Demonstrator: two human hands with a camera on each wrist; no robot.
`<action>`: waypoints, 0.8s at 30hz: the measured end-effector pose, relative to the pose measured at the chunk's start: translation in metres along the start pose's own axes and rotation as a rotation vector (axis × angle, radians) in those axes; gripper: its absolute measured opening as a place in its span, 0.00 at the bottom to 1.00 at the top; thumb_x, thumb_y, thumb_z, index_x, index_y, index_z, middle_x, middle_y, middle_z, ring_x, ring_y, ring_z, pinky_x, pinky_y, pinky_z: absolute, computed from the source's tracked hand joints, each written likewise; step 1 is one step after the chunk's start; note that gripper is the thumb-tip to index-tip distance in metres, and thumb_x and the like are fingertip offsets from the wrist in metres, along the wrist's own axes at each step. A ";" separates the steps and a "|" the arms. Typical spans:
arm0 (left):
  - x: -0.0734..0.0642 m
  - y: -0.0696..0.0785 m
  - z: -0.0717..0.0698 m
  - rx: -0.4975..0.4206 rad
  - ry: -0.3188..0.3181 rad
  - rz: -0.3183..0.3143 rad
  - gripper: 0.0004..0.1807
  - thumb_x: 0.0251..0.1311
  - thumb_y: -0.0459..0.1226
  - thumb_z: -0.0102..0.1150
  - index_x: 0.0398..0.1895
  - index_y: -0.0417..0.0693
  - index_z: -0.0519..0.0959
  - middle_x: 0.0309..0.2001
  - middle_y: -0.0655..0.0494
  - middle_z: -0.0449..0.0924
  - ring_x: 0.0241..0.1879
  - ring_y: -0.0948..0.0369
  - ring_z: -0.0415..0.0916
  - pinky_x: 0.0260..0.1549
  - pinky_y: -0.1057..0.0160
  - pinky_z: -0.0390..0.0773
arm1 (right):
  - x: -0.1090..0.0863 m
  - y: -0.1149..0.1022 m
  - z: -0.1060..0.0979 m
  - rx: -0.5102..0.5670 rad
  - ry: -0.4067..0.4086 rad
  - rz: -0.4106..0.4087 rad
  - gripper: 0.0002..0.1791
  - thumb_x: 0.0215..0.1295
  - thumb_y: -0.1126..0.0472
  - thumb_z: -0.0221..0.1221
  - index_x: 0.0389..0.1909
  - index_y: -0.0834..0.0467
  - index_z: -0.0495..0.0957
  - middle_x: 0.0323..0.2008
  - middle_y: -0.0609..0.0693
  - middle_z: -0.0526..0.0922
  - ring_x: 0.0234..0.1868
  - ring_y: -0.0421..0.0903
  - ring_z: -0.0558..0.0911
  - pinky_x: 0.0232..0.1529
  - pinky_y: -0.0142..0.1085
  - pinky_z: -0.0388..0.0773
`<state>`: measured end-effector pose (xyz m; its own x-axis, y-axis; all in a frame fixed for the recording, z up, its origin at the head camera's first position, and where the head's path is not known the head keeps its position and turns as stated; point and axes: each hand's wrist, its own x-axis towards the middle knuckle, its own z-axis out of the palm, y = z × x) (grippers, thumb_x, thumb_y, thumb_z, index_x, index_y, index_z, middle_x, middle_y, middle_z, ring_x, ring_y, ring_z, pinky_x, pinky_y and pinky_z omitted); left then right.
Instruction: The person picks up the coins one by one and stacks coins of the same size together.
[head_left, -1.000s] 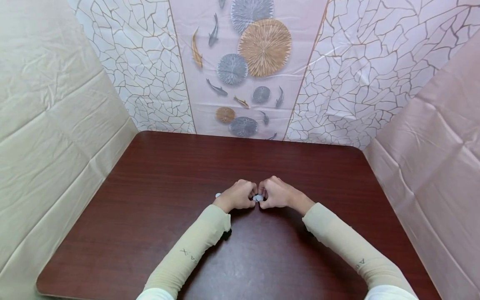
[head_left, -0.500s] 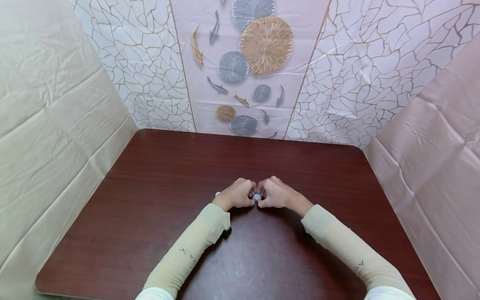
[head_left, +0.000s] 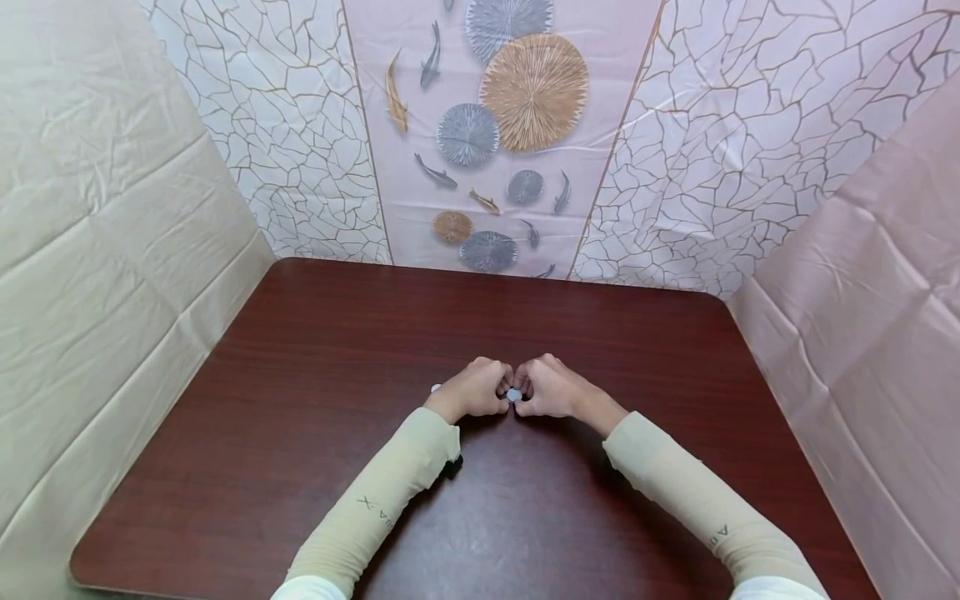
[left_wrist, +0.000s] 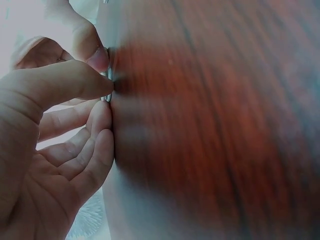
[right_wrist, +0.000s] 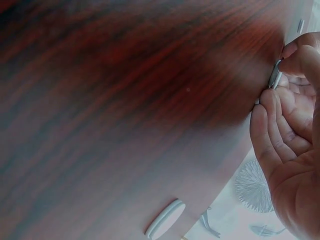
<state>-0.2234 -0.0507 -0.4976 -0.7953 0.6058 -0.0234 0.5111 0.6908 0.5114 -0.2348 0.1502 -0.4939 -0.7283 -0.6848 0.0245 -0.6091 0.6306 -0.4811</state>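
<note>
In the head view, my left hand (head_left: 476, 387) and right hand (head_left: 555, 386) meet over the middle of the table with curled fingers. Between their fingertips lies a small flat, pale grey disc (head_left: 513, 395), held by its edge from both sides. Seen edge-on in the left wrist view, the disc (left_wrist: 108, 75) looks layered and sits at the tabletop. Thumb and fingers of the right hand (right_wrist: 295, 115) touch the disc (right_wrist: 275, 75) in the right wrist view. Whether one disc or a stack of two is held, I cannot tell.
A second pale disc (head_left: 436, 387) shows partly behind the left wrist. In the right wrist view, another white disc (right_wrist: 165, 220) lies on the dark wooden table (right_wrist: 100, 125). Patterned cloth (head_left: 487, 125) hangs behind the table's far edge.
One second ago two overlapping discs showed between the fingers; now a single round outline shows there. The right hand has shifted slightly left. Little differs from half a second ago.
</note>
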 end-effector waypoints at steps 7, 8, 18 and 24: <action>0.000 0.001 -0.002 0.005 -0.002 0.008 0.11 0.57 0.32 0.71 0.44 0.44 0.84 0.39 0.55 0.86 0.40 0.64 0.81 0.42 0.68 0.80 | 0.000 0.000 0.001 0.005 0.004 -0.003 0.08 0.51 0.61 0.73 0.33 0.55 0.86 0.27 0.44 0.88 0.30 0.37 0.85 0.33 0.26 0.82; 0.000 0.001 -0.002 0.005 -0.002 0.009 0.11 0.57 0.32 0.71 0.44 0.44 0.84 0.40 0.55 0.87 0.40 0.64 0.81 0.43 0.68 0.81 | -0.001 0.000 0.001 0.007 0.003 -0.004 0.08 0.51 0.61 0.73 0.33 0.55 0.86 0.27 0.44 0.87 0.30 0.37 0.86 0.33 0.26 0.82; -0.001 0.002 -0.004 -0.001 -0.010 0.002 0.12 0.58 0.32 0.71 0.45 0.45 0.84 0.41 0.55 0.87 0.42 0.63 0.82 0.44 0.68 0.81 | 0.000 0.001 0.001 -0.003 0.005 -0.013 0.08 0.51 0.62 0.73 0.33 0.55 0.86 0.27 0.44 0.87 0.30 0.37 0.85 0.33 0.26 0.82; -0.002 0.002 -0.002 0.000 -0.012 0.001 0.11 0.59 0.32 0.70 0.45 0.45 0.84 0.41 0.55 0.87 0.42 0.63 0.83 0.44 0.68 0.81 | -0.001 0.002 0.002 -0.010 0.006 -0.023 0.08 0.52 0.61 0.73 0.33 0.54 0.86 0.28 0.44 0.87 0.30 0.37 0.86 0.33 0.26 0.82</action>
<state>-0.2219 -0.0518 -0.4946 -0.7912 0.6107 -0.0332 0.5114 0.6904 0.5117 -0.2350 0.1514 -0.4962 -0.7159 -0.6970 0.0408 -0.6287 0.6182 -0.4717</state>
